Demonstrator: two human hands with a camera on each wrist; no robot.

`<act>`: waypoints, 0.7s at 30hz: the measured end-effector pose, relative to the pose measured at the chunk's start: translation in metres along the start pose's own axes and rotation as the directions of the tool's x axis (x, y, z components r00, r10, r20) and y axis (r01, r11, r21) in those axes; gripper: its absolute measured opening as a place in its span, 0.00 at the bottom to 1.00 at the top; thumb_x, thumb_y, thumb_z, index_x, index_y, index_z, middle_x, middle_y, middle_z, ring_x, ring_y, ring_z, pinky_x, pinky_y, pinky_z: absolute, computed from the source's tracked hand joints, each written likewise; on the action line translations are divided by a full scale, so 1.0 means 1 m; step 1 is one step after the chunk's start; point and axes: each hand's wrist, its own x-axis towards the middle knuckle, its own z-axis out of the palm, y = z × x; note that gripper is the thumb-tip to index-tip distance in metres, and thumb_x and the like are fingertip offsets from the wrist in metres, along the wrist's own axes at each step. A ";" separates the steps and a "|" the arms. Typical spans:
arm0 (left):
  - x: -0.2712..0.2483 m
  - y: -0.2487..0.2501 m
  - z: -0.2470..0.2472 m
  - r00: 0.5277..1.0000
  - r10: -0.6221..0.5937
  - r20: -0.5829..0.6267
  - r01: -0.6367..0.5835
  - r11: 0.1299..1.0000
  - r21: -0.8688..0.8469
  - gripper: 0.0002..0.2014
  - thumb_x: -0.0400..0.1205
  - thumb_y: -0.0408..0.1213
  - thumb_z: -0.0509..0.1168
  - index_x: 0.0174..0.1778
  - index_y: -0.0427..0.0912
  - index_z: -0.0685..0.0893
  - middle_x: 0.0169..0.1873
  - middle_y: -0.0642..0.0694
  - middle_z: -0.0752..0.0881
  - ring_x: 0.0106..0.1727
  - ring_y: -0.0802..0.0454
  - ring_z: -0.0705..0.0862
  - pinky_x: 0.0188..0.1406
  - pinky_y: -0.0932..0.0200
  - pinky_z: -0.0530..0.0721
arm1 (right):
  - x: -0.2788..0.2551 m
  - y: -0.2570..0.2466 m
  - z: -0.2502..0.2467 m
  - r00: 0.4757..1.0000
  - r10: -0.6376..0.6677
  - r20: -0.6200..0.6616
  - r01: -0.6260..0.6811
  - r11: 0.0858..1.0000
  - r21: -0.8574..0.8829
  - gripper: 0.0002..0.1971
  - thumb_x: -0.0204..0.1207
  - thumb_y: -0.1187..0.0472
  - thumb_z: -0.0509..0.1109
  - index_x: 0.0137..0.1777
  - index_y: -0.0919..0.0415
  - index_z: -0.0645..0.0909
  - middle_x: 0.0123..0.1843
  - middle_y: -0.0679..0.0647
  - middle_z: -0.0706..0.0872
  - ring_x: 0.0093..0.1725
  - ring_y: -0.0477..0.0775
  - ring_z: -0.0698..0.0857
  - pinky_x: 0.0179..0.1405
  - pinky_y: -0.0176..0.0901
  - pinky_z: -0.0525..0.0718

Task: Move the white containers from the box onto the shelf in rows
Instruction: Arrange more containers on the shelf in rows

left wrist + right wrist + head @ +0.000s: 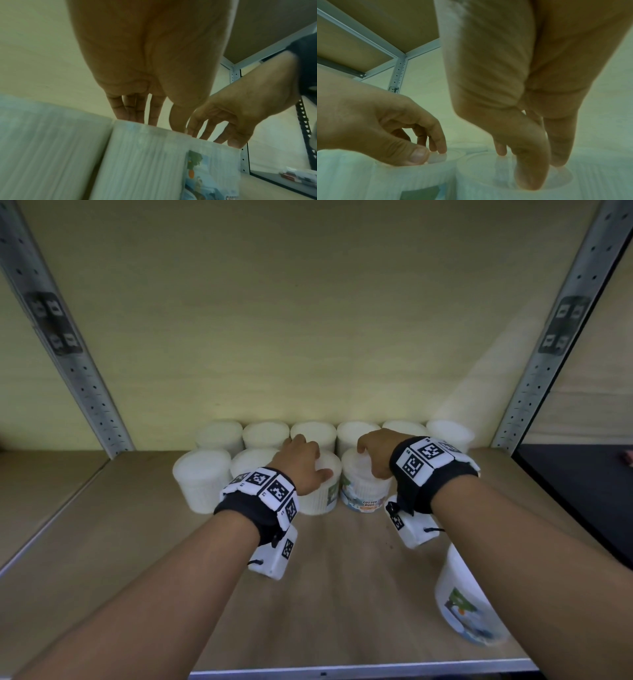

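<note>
On the wooden shelf (342, 594), framed by two perforated grey uprights (68, 364), stand your white containers. Count them: six in the back row (265, 433) against the rear panel, four in the second row just in front, touching or nearly touching one another, and one more container (462, 597) apart from the rows at the front right, tilted, its picture label facing you. That makes eleven in view.

The second row, from your left: a plain container (200, 477), another (251, 460) partly hidden behind your left wrist, then the two under your hands. Your left hand (303, 463) rests on top of the third container (323, 491), fingers spread downward over its lid and thumb at the near rim; the left wrist view shows the fingertips (133, 113) meeting the top edge, though blur hides how firmly they hold. Your right hand (375, 455) sits on the fourth container (364, 491), which reads "COTTON BUDS" on its label; the right wrist view shows its fingers (530, 169) pointing down onto the lid's round recess, fairly straight and close together.

Each wrist carries one black band with white coded markers (430, 457). Two hands, two containers, side by side and touching.
</note>
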 end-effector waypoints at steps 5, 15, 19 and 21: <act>0.002 -0.004 -0.005 0.996 0.041 0.078 -0.039 0.999 -0.028 0.23 0.82 0.41 0.64 0.74 0.43 0.73 0.72 0.41 0.71 0.73 0.42 0.70 0.72 0.48 0.73 | -0.002 0.003 0.002 0.997 0.000 -0.072 0.003 0.999 0.050 0.26 0.77 0.66 0.68 0.76 0.63 0.72 0.74 0.61 0.77 0.72 0.60 0.78 0.70 0.47 0.78; 0.001 -0.005 -0.014 0.988 0.107 0.114 -0.090 0.986 -0.143 0.29 0.78 0.19 0.54 0.74 0.46 0.73 0.75 0.44 0.70 0.76 0.45 0.69 0.71 0.54 0.72 | -0.002 0.006 0.006 0.991 -0.005 -0.130 0.021 0.992 0.122 0.26 0.76 0.65 0.69 0.75 0.61 0.73 0.73 0.60 0.78 0.71 0.60 0.78 0.69 0.48 0.79; 0.006 -0.002 -0.005 0.997 0.001 -0.082 -0.010 0.994 -0.111 0.18 0.82 0.39 0.61 0.68 0.41 0.75 0.67 0.40 0.74 0.70 0.40 0.72 0.69 0.47 0.74 | -0.005 0.009 0.009 0.982 -0.008 -0.191 0.043 0.983 0.178 0.26 0.74 0.65 0.71 0.73 0.58 0.76 0.71 0.59 0.79 0.71 0.60 0.79 0.69 0.50 0.80; 0.007 0.002 -0.001 0.993 -0.064 -0.096 0.058 0.997 -0.057 0.22 0.82 0.48 0.61 0.68 0.38 0.75 0.67 0.38 0.73 0.69 0.39 0.71 0.69 0.44 0.74 | -0.005 0.006 0.006 0.989 -0.013 -0.150 0.035 0.988 0.150 0.27 0.75 0.66 0.70 0.75 0.60 0.73 0.73 0.59 0.77 0.71 0.60 0.78 0.69 0.47 0.79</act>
